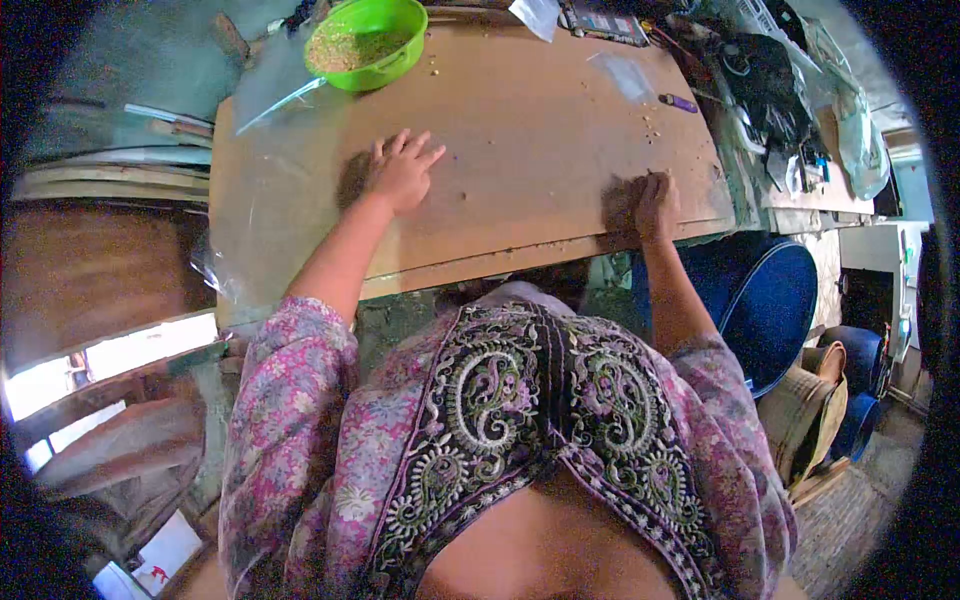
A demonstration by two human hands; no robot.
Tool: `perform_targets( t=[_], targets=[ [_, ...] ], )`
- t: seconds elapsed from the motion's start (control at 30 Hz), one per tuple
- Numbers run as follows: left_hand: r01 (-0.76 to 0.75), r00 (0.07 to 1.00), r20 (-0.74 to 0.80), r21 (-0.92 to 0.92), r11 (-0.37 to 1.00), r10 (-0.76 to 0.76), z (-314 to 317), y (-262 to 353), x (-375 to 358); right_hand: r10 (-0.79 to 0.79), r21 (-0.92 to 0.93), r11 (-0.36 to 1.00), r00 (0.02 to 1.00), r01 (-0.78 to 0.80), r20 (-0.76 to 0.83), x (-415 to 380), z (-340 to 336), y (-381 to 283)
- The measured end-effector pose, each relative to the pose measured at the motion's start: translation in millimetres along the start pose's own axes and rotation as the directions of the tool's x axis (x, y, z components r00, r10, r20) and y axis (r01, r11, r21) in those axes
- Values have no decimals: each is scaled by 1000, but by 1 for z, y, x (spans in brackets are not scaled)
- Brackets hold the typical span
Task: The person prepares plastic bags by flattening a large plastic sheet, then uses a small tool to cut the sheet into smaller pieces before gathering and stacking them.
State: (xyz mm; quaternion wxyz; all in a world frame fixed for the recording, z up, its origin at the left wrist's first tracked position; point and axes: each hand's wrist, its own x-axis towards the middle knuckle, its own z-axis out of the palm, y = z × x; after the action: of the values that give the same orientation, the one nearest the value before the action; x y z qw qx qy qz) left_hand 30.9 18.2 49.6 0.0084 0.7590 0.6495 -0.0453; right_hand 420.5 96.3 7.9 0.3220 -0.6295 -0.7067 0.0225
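Note:
My left hand (pixel 403 172) is over the brown tabletop (pixel 520 130), palm down with its fingers spread and nothing in it. Near the table's front right edge, my right hand (pixel 656 208) is closed, its fingers curled in. Whatever it may hold is hidden or too small to name. Small crumbs or grains are scattered between and beyond the hands. Past the left hand stands a green plastic bowl (pixel 392 66), partly filled with tan grain-like pieces (pixel 350 48). A thin, pale strip-like object (pixel 283 104) lies against the bowl's near side.
Toward the back right are a clear plastic bag (pixel 625 78) and a small purple cylinder (pixel 678 103). Dark bags (pixel 760 85) crowd the right side. Below the table's right end stand a blue barrel (pixel 770 310) and a beige sack (pixel 800 410). Planks (pixel 110 180) are stacked at left.

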Motion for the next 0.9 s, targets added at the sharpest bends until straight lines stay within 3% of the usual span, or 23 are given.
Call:
perform_targets(
  t=[0.1, 0.23, 0.3, 0.47, 0.53, 0.63, 0.7, 0.83, 0.9],
  targets=[
    [-10, 995, 101, 102, 995, 0, -5, -11, -2, -15, -9, 1000, 999, 14, -33, 0, 2, 2],
    [-66, 989, 134, 36, 997, 60, -15, -28, -12, 87, -51, 995, 993, -83, 76, 4, 0, -8],
    [-205, 974, -75, 109, 973, 213, -2, -42, -18, 53, -44, 998, 998, -51, 26, 3, 4, 1],
    [-241, 970, -16, 17, 970, 241, -9, -52, -22, 49, -36, 998, 999, -49, -11, 3, 6, 2],
    [-248, 969, -12, 11, 969, 248, -9, -54, -21, 78, -118, 990, 996, -74, 31, 5, 7, 3],
    [-323, 945, -35, 42, 945, 325, -9, -55, -25, 109, -82, 991, 994, -106, 30, 4, 2, -4],
    [-417, 890, -113, 191, 889, 442, -4, -55, -22, 87, -59, 995, 996, -86, 17, 4, 3, -1],
    [-444, 888, -12, 231, 866, 459, -4, -53, -15, 45, -60, 997, 999, -44, 11, 4, 5, 3],
    [-238, 966, 123, 62, 969, 229, -26, -40, -18, 63, -72, 996, 998, -62, 20, 4, 7, 4]
  ],
)
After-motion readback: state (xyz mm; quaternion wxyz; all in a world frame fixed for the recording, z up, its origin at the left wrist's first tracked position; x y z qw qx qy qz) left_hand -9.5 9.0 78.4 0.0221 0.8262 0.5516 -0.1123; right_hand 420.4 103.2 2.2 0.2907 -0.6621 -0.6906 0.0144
